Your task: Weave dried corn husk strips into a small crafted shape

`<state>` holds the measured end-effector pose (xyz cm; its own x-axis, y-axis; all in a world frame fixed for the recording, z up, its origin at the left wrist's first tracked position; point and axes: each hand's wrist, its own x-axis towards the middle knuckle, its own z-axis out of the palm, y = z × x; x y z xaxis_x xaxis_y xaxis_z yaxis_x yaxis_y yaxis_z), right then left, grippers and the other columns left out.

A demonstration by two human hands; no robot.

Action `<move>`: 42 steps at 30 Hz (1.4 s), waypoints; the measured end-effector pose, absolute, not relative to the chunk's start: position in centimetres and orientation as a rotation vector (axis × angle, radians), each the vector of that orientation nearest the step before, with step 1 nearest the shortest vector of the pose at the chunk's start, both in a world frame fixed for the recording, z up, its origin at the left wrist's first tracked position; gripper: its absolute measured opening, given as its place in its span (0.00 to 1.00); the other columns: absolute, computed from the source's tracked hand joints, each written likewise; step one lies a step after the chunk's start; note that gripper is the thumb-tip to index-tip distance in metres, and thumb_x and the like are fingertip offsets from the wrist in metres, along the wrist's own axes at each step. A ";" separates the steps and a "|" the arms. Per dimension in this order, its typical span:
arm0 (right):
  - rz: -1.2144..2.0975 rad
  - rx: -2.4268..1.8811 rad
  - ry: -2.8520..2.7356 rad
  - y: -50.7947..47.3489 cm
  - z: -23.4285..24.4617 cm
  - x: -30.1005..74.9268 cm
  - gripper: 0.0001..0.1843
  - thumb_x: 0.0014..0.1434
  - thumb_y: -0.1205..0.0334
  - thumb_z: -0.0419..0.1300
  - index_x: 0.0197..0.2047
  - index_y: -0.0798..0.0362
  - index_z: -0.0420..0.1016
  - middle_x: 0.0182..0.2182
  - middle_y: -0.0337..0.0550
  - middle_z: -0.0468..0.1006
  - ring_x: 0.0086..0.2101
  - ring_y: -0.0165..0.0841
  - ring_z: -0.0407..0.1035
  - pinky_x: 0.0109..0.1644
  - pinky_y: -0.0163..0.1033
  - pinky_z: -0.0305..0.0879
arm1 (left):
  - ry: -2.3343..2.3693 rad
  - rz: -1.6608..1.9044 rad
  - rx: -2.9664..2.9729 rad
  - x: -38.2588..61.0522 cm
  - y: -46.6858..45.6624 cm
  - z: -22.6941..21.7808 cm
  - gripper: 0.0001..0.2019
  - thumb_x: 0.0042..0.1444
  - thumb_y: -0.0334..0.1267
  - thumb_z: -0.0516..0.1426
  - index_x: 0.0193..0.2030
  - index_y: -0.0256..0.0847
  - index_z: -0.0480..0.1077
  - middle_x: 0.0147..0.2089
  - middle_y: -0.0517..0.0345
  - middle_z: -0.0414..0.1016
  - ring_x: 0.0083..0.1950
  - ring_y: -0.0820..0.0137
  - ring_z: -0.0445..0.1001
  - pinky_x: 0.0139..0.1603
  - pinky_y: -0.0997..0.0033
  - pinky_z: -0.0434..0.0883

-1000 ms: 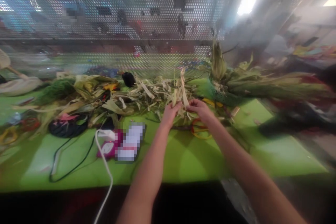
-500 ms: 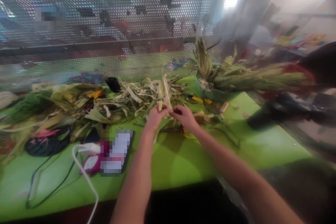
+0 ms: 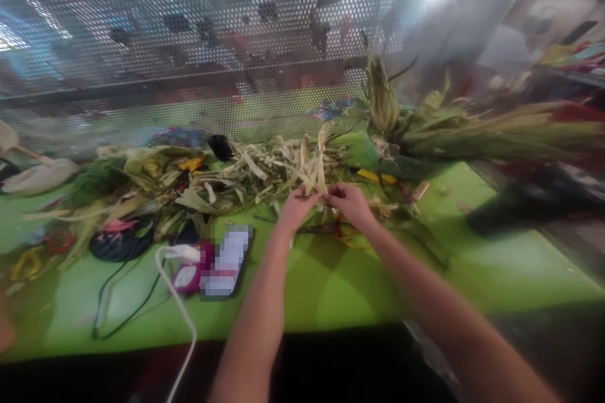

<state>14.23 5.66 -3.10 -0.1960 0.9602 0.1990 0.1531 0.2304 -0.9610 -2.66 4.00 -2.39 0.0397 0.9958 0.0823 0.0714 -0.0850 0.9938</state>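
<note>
Pale dry strips of corn husk (image 3: pixel 321 160) stand up between my two hands over the green table (image 3: pixel 326 289). My left hand (image 3: pixel 300 204) pinches the lower end of the strips from the left. From the right, my right hand (image 3: pixel 348 200) grips the same strips with bent fingers, close beside the left. Just behind the hands lies a loose heap of cut husk strips (image 3: pixel 255 167). Fine detail at the fingertips is blurred.
A phone (image 3: pixel 229 261) lies left of my arms, with a white cable (image 3: pixel 182 312) by it. A black mask (image 3: pixel 120 242) is farther left. A yellow cutter (image 3: pixel 375 176) and a bundle of long husks (image 3: pixel 472 135) are at right. Perforated metal (image 3: pixel 189 44) rises behind.
The view has shifted left, so everything sits farther right in the picture. Both hands stay together on the husk strips, whose upper ends now cross or spread differently.
</note>
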 end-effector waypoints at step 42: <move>0.718 -1.521 -1.426 9.6 -3.9 19.9 0.08 0.45 0.59 0.59 0.30 0.52 0.75 0.20 0.37 0.73 0.21 0.31 0.64 0.27 0.36 0.56 | 0.460 2.103 0.741 -11.4 -1.3 5.8 0.19 0.55 0.38 0.61 0.24 0.40 0.53 0.18 0.71 0.41 0.17 0.80 0.38 0.22 0.76 0.52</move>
